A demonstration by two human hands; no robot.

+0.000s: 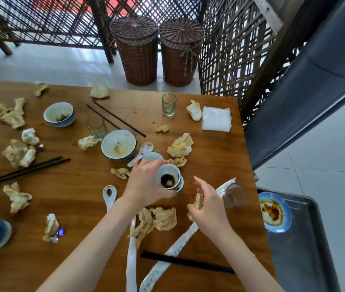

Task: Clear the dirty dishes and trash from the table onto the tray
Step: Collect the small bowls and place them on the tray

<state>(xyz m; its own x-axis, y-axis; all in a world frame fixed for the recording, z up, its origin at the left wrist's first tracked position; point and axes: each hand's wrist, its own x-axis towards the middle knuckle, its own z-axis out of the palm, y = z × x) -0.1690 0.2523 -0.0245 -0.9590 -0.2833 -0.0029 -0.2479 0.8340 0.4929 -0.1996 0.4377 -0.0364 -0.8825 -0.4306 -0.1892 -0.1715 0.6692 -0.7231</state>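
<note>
My left hand (146, 182) grips a small white cup (169, 179) with dark dregs, tilted toward me and nested in another cup, above the wooden table (213, 157). To its right, my right hand (207, 205) hovers with fingers loosely curled over a crumpled napkin (198, 202); a blurred clear glass (235, 196) lies just right of it. The dark tray (306, 249) sits off the table's right edge and holds a blue sauce-stained plate (274, 211). Dirty bowls (118, 147) (59, 114), spoons (109, 194), glasses (169, 104), chopsticks (116, 119) and several crumpled napkins (180, 147) litter the table.
Two wicker baskets (138, 49) stand beyond the table's far edge by a lattice screen. A grey chair back (306, 98) rises at the right. Paper chopstick sleeves (173, 249) and black chopsticks (188, 262) lie near the front edge. A white tissue pack (216, 121) sits far right.
</note>
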